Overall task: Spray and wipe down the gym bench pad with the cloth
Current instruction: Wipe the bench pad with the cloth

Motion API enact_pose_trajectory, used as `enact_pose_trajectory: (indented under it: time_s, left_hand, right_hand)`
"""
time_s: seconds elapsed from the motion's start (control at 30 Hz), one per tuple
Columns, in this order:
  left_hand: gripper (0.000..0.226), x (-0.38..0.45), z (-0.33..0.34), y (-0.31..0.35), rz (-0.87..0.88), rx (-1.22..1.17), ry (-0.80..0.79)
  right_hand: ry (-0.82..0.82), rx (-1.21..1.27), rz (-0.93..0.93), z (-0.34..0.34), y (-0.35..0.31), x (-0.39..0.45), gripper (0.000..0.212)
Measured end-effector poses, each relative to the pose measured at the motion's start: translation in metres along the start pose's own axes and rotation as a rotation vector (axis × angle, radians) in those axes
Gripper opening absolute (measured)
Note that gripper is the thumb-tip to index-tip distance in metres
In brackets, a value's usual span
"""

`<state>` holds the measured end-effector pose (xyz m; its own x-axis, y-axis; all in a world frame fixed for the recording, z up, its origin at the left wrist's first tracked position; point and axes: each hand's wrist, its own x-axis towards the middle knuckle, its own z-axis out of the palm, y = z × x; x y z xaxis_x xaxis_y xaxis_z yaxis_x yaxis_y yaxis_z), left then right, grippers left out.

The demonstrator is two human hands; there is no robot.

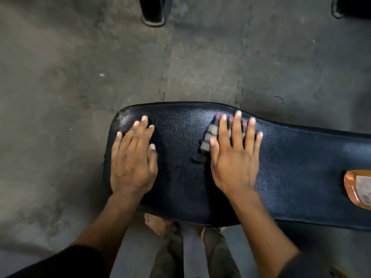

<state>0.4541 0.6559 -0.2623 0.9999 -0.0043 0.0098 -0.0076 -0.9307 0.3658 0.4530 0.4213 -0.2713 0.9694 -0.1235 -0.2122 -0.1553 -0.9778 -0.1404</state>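
Note:
The dark blue bench pad [180,177] runs from the middle of the view to the right edge, with wet specks on its textured surface. My right hand [234,155] lies flat on it with fingers spread, pressing down a checked grey and maroon cloth [208,139] that sticks out to the left of the fingers and is slightly blurred. My left hand [132,157] rests palm down on the pad's left end, fingers apart, holding nothing. An orange spray bottle [358,189] lies on the pad at the right edge, partly cut off.
Grey, stained concrete floor [80,77] surrounds the bench. A dark post foot [153,16] stands at the top centre and another dark object [341,7] at the top right. My feet and trouser legs [180,237] are below the pad's near edge.

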Motion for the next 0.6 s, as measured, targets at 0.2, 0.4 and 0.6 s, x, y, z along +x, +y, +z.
enact_pose_trajectory:
  time_s: [0.2, 0.4, 0.6]
  left_hand:
    - [0.053, 0.001, 0.002, -0.006, -0.036, -0.069, 0.019]
    - [0.053, 0.002, 0.003, -0.007, -0.044, -0.086, 0.023]
    - [0.051, 0.001, 0.006, -0.010, -0.030, -0.082, 0.020]
  right_hand:
    - [0.006, 0.020, -0.265, 0.013, -0.068, -0.004, 0.067]
    - [-0.116, -0.059, -0.349, 0.020, -0.004, -0.123, 0.063]
    - [-0.026, -0.073, -0.001, 0.001, 0.001, -0.027, 0.066]
